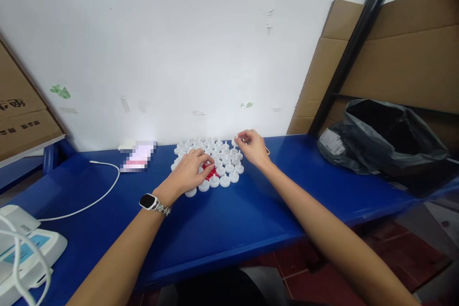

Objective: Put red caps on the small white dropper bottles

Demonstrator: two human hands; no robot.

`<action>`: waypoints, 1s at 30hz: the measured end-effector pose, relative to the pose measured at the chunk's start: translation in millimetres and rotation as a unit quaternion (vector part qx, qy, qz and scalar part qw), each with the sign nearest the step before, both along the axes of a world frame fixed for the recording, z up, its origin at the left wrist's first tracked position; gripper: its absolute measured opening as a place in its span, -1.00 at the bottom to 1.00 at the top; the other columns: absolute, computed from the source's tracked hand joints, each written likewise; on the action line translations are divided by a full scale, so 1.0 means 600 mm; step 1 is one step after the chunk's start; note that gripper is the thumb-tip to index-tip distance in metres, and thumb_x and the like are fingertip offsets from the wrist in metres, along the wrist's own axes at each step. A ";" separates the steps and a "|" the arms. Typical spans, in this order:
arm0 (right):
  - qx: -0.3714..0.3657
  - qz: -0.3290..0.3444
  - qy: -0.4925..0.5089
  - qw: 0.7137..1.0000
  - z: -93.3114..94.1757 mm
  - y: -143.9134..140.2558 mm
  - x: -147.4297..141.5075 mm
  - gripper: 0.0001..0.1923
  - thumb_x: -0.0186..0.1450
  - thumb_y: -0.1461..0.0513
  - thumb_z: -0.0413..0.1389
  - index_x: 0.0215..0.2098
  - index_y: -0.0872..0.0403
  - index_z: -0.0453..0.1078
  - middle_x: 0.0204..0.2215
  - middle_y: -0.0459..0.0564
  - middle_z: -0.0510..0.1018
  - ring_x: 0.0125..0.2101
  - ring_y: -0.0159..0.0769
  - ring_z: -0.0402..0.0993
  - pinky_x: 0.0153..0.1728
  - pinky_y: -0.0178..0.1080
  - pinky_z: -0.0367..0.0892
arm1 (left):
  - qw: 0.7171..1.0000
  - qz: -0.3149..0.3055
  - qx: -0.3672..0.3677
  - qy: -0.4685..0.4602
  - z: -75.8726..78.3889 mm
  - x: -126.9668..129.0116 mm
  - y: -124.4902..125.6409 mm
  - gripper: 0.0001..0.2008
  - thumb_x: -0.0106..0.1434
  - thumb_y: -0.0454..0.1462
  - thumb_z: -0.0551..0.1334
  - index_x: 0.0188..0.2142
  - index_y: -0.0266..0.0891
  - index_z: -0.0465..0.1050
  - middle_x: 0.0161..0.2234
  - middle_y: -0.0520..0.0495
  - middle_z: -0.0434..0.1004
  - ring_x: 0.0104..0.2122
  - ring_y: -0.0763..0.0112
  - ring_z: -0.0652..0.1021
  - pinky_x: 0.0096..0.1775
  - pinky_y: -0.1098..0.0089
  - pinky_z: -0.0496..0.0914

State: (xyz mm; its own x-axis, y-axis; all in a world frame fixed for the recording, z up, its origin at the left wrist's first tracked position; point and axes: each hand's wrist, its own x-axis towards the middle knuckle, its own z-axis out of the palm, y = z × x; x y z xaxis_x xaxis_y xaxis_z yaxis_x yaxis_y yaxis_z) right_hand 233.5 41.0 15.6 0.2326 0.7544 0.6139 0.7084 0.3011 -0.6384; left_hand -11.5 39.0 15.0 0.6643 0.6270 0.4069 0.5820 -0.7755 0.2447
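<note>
Left hand: the left hand [190, 169] lies palm down on the near left part of a cluster of small white caps [224, 165], fingers bent, fingertips touching a red piece [210, 170] set among them. Whether the fingers pinch the red piece cannot be told.
Right hand: the right hand [253, 146] is raised at the far right edge of the cluster, thumb and forefinger closed together on one white cap [237, 141].
Wrist: a watch [148, 202] with a metal band sits on the left wrist.
Caps: they stand in close rows, touching one another, near the back of the table against the wall.
Surface: a blue table [251, 220] with a glossy top; its front edge runs across the lower part of the view.
Left of the caps: a blurred white and pink item [138, 157] lies near the wall, and a white cable [103, 191] curves from it towards a white device [25, 253] at the near left corner.
Right of the caps: a black plastic bag [383, 138] rests on the table, well apart from the hands.
Room: a white wall [179, 48] with small marks stands behind the table; cardboard boxes [394, 52] lean at the right behind a black metal post [353, 48], and another box [21, 114] sits at the left. Dark red floor tiles [315, 272] show below the table.
</note>
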 end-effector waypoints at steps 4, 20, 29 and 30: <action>-0.057 -0.014 -0.012 0.998 -0.004 0.046 0.020 -0.82 0.23 0.17 0.11 -0.30 0.08 0.49 -0.34 -0.04 0.61 -0.35 -0.33 0.51 -0.24 -0.30 0.36 | 1.000 -0.001 -0.006 -0.023 0.004 0.015 -0.004 -0.70 0.41 -0.13 0.03 -0.21 -0.17 0.51 -0.24 -0.12 0.47 -0.19 0.17 0.44 -0.09 0.15 0.33; -0.250 -0.047 -0.096 0.962 -0.017 0.111 0.021 -0.76 0.26 0.14 0.12 -0.26 0.08 0.59 -0.25 0.11 0.66 -0.21 -0.18 0.58 -0.19 -0.28 0.36 | 0.999 0.001 0.032 0.003 0.002 0.071 0.030 -0.74 0.41 -0.17 0.01 -0.19 -0.19 0.43 -0.17 -0.15 0.44 -0.14 0.14 0.44 -0.09 0.12 0.35; -0.181 0.062 -0.146 0.971 -0.035 0.035 -0.013 -0.43 0.45 -0.08 -0.20 0.23 -0.01 0.31 0.27 0.12 0.31 0.27 -0.09 0.20 0.23 -0.02 0.11 | 0.999 0.013 0.017 0.050 -0.019 0.088 0.026 -0.52 0.48 -0.06 -0.16 0.24 -0.15 0.22 0.29 -0.23 0.23 0.28 0.08 0.23 0.21 -0.03 0.15; -0.190 0.077 -0.149 0.967 -0.037 0.031 -0.017 -0.43 0.46 -0.08 -0.24 0.23 -0.02 0.31 0.29 0.11 0.28 0.28 -0.09 0.18 0.24 0.01 0.09 | 0.998 0.016 0.009 0.055 -0.018 0.090 0.026 -0.52 0.48 -0.08 -0.17 0.24 -0.17 0.22 0.29 -0.23 0.24 0.28 0.09 0.24 0.22 -0.02 0.14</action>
